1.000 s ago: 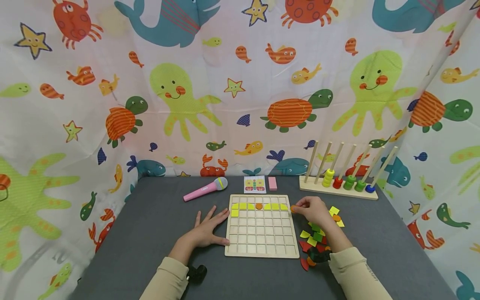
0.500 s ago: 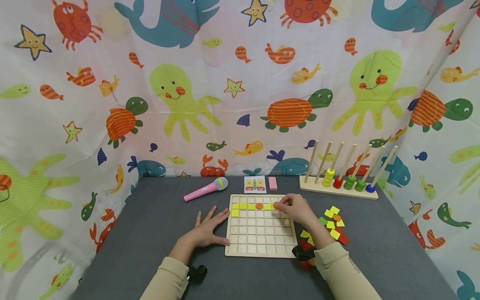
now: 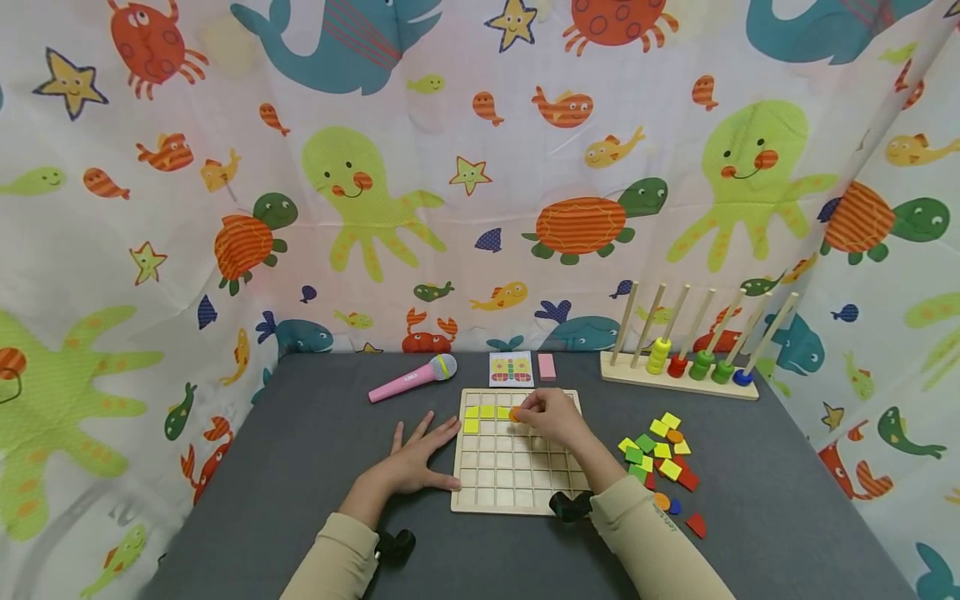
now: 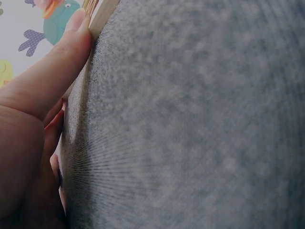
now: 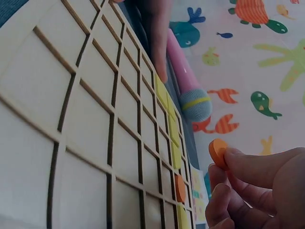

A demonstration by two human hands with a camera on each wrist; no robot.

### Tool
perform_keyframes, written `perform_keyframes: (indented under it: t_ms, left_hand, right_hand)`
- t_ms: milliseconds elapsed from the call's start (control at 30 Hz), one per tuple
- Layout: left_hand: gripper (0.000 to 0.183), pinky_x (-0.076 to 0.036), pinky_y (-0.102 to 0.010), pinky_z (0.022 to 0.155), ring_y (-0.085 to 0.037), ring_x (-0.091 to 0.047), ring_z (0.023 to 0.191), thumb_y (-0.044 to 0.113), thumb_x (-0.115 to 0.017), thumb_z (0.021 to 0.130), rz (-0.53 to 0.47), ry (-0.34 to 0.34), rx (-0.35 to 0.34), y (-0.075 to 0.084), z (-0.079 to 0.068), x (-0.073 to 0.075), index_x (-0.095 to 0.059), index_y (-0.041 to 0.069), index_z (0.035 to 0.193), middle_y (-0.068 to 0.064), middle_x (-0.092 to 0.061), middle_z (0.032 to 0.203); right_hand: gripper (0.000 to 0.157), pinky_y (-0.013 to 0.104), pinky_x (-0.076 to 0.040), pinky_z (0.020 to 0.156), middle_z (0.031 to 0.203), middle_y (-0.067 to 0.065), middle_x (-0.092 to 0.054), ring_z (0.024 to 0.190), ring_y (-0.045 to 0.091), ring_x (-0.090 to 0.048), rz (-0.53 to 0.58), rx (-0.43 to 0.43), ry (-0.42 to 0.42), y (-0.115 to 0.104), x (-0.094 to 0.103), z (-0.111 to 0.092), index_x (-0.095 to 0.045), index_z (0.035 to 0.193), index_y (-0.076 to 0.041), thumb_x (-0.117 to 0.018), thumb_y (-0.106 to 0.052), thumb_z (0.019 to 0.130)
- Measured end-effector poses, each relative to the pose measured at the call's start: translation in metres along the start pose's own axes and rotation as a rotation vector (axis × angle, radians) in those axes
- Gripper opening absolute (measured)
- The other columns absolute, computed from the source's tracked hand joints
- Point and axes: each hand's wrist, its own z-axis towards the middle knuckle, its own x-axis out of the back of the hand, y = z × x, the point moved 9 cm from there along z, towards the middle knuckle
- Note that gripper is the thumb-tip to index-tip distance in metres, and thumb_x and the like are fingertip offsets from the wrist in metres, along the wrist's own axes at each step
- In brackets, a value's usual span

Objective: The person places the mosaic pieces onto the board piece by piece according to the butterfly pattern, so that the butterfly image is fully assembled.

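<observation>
My right hand (image 3: 557,417) is over the top row of a wooden grid board (image 3: 495,479), pinching an orange disc (image 5: 218,152) between thumb and fingertips. In the right wrist view a second orange disc (image 5: 180,188) sits in a cell, with yellow tiles (image 5: 172,125) along the same row. The right part of that row is covered by the hand in the head view. My left hand (image 3: 408,463) lies at the board's left side, fingers spread. Its thumb (image 4: 66,57) touches the board's edge in the left wrist view.
Right of the board lies a pile of loose green, yellow, red, orange and blue pieces (image 3: 662,450). Behind the board are a pink toy microphone (image 3: 411,379), a butterfly pattern card (image 3: 512,369) and a pink block (image 3: 546,367). A bead peg stand (image 3: 678,379) stands at back right.
The right hand, pinching the orange disc, has moved left from beyond the board's right edge along its top row. More of the loose pile shows. The left hand has stayed put.
</observation>
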Motion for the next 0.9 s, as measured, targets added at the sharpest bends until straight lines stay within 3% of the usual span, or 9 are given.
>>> perform_keyframes:
  t_ms: [467,900]
  left_hand:
    - [0.109,0.018,-0.069,0.115,-0.032,0.007,0.158,0.066,-0.078,0.074,0.009,0.013,-0.01,0.003,-0.002,0.002,-0.022,0.034,0.162,0.01,-0.018,0.169]
    - [0.112,0.021,-0.067,0.115,-0.033,0.006,0.158,0.071,-0.076,0.072,-0.015,0.029,-0.037,0.001,-0.002,0.0,-0.022,0.033,0.162,0.007,-0.018,0.17]
  right_hand:
    - [0.019,0.027,-0.042,0.053,0.07,0.003,-0.061,0.061,0.016,-0.053,-0.027,0.031,-0.011,-0.008,-0.036,0.013,-0.07,0.081,-0.01,-0.079,-0.025,0.089]
    - [0.022,0.029,-0.043,0.058,0.071,0.002,-0.061,0.065,0.018,-0.054,-0.175,0.028,0.041,-0.015,-0.052,0.018,-0.067,0.074,-0.011,-0.079,-0.023,0.088]
